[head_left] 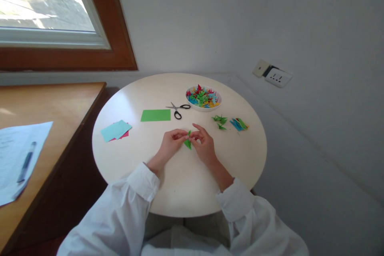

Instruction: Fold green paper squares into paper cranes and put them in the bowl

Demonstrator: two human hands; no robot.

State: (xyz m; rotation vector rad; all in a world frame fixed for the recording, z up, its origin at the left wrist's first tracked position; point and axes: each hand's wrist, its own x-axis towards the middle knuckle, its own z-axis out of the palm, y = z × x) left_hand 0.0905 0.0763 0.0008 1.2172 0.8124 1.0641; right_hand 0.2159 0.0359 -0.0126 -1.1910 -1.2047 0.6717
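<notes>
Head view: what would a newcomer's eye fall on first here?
Probably the white bowl of multicoloured folded pieces, toward the far side of the round table. Next, the left hand and right hand pinching a small green folded paper near the table's middle. Then the open scissors, lying between the bowl and a flat green sheet.

Head view down over round table (180, 196)

The left hand (172, 141) and right hand (205, 146) pinch close together, fingers (179, 132) bent, one right finger raised, as bare wrists (221, 174) angle inward from white sleeves (141, 186).
</notes>
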